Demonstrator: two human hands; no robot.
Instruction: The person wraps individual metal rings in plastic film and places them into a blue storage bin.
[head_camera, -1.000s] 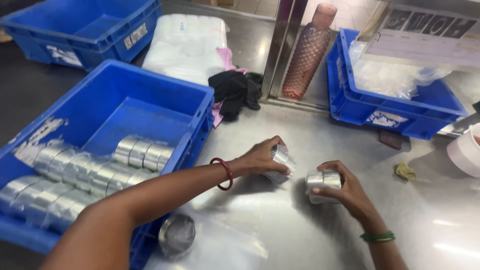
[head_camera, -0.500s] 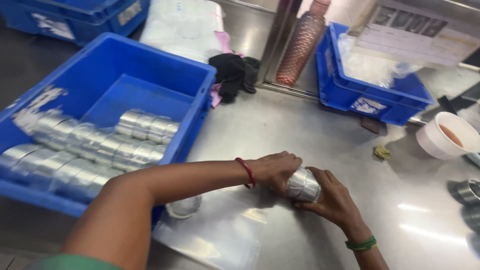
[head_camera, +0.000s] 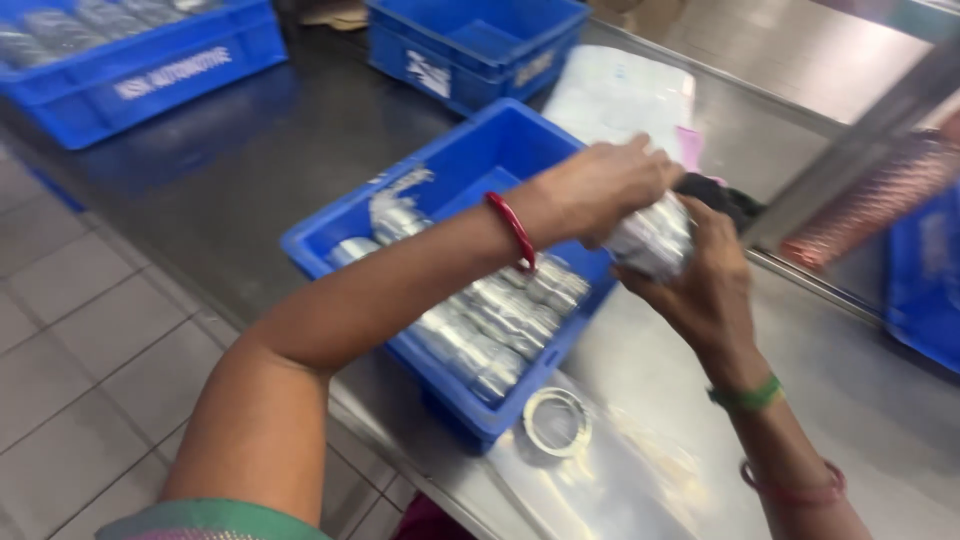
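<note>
Both my hands grip one stack of shiny silver metal rings (head_camera: 655, 240), lifted over the right rim of a blue plastic crate (head_camera: 470, 160). My left hand (head_camera: 610, 185) covers the stack from above; a red bangle sits on that wrist. My right hand (head_camera: 705, 285) cups it from below, with a green bangle at the wrist. Inside the crate lie rows of similar silver ring stacks (head_camera: 490, 320). The view is motion-blurred.
A single loose metal ring (head_camera: 556, 421) lies on the steel table (head_camera: 850, 390) by the crate's near corner. More blue crates (head_camera: 480, 45) stand behind and at far left (head_camera: 140, 60), one at the right edge (head_camera: 925, 280). A white plastic bag (head_camera: 620, 100), dark cloth and tiled floor (head_camera: 90, 340) are visible.
My hands have lifted the ring stack off the table and carried it left toward the crate. The camera has swung left, so the floor and far crates now show.
</note>
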